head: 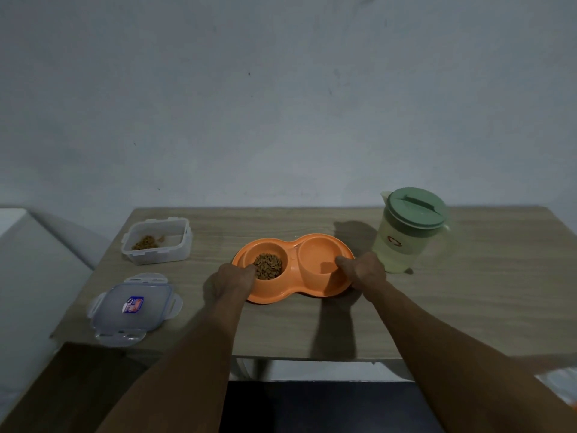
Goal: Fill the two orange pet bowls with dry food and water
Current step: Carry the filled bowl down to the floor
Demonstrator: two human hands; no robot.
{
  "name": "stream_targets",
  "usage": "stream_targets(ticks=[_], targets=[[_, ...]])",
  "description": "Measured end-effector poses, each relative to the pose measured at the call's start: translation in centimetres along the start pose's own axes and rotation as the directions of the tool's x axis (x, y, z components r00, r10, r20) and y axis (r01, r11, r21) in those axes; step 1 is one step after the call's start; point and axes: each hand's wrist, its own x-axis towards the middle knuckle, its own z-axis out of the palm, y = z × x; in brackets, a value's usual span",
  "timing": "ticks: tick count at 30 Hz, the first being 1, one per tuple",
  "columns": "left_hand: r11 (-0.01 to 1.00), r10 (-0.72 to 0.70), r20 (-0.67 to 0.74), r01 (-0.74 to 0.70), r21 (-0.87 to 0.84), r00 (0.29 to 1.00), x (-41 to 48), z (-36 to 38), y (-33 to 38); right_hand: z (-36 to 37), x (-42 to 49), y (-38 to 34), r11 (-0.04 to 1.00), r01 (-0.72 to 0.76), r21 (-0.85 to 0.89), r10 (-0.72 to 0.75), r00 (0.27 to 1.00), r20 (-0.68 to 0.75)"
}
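Head view: orange dish (271, 300) sits mid-tabletop (468, 292), its two bowls side by side. L bowl holds kibble (267, 266). R bowl (315, 250) looks pale at the bottom, prob. water, but can't tell for sure. Jug (406, 242) stands just right of the dish, lid on. Tub (156, 256) is far left w/ only a few bits of kibble in it, and its lid (132, 307) lies near left.

Step in hand, as I read it: filling looks about done, and both hands take the dish to steady or shift it. To do it well:
- slide it flat on the tabletop, don't lift one end, or water slops over into the kibble
- move both ends together, slowly, no jerk
- mind the jug on the right, which is v. close to the R end

Left grip (232, 276): fingers curled at the near-left rim, tips right beside the kibble. Right grip (363, 268): fingers curled over the right rim, tips reaching just inside R bowl. Both are clamped on the dish, neither spread.
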Motion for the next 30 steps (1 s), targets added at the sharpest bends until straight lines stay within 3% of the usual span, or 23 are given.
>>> stream_targets(ticks=[15,23,30], targets=[[0.985,-0.044,-0.059,0.033,-0.17,0.997,-8.3,2.3,0.3,-6.5,-2.3,4.5,0.993,0.058,0.104,-0.06,0.998,0.013],[0.981,0.061,-0.004,-0.061,-0.186,0.998,-12.1,2.7,0.3,-9.4,-6.1,8.2,0.985,0.003,0.17,0.01,0.997,-0.079],[0.968,0.235,0.09,-0.225,-0.113,0.968,-16.0,2.4,-0.7,-11.3,-12.2,13.3,0.958,-0.08,0.276,0.143,0.966,-0.215]])
